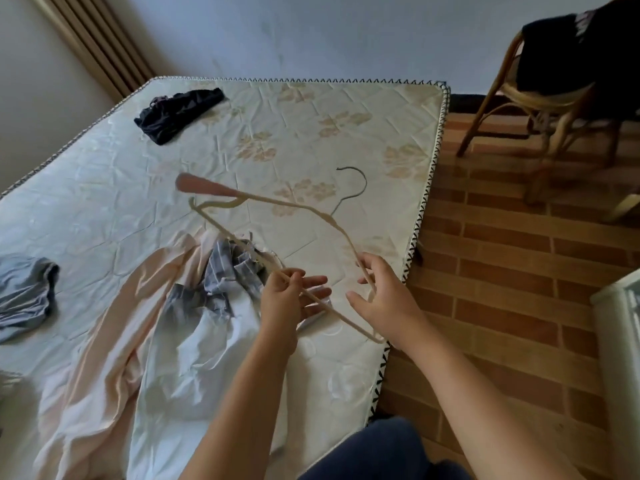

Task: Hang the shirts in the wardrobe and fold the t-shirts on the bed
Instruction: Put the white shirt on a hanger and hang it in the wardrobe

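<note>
I hold a cream hanger [294,206] with a grey metal hook [360,183] tilted above the bed [311,109]. My left hand [284,303] pinches its long lower bar between thumb and forefinger, the other fingers spread. My right hand [384,299] holds the hanger's sloping arm near the right corner. A blurred pinkish end [201,187] shows at the hanger's far left. Under the hanger lie a grey striped shirt [228,268], a crumpled white shirt [194,358] and a peach garment [114,334].
A dark garment [176,110] lies at the far side of the mattress and a blue one [24,292] at the left edge. On the brick-patterned floor [502,271] a wooden chair [540,98] carries black clothing. A white unit [620,341] stands at the right.
</note>
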`<state>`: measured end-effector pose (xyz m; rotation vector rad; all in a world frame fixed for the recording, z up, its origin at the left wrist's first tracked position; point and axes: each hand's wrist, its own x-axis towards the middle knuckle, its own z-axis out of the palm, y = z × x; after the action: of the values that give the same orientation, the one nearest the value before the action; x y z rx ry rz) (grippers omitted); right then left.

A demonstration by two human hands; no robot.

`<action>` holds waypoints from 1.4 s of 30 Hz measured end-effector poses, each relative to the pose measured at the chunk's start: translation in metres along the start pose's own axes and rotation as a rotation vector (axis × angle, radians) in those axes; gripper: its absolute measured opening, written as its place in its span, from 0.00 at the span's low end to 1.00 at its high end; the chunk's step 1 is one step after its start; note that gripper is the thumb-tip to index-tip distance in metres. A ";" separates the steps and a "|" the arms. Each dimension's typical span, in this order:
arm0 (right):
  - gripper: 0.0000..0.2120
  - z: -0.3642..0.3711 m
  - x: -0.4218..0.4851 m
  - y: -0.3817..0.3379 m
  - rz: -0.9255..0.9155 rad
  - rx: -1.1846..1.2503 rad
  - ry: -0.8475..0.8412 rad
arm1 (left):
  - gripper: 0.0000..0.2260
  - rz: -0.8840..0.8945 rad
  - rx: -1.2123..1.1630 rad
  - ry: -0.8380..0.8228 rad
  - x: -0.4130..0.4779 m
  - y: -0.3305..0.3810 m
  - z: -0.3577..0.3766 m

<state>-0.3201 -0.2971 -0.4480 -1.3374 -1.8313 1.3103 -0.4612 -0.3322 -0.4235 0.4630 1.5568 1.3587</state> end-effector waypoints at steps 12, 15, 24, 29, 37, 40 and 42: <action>0.13 0.157 -0.033 0.102 0.352 0.319 0.348 | 0.07 -0.161 0.470 -0.278 0.072 -0.131 -0.091; 0.12 0.187 -0.041 0.114 0.481 0.430 0.456 | 0.05 -0.097 0.610 -0.330 0.080 -0.147 -0.100; 0.11 0.203 -0.039 0.149 0.742 0.485 0.587 | 0.16 -0.221 0.753 -0.439 0.096 -0.197 -0.090; 0.10 0.200 -0.044 0.160 0.778 0.334 0.517 | 0.11 -0.293 0.763 -0.434 0.097 -0.216 -0.091; 0.09 0.200 -0.053 0.160 0.846 0.063 0.396 | 0.20 -0.233 0.815 -0.536 0.083 -0.204 -0.110; 0.14 0.199 -0.052 0.153 0.855 -0.010 0.422 | 0.16 -0.253 0.791 -0.504 0.085 -0.179 -0.126; 0.16 0.203 -0.046 0.143 0.828 -0.039 0.464 | 0.14 -0.223 0.690 -0.429 0.092 -0.159 -0.142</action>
<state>-0.4103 -0.4134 -0.6529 -2.3207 -1.0054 1.1595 -0.5731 -0.3826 -0.6205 0.9013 1.6164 0.4746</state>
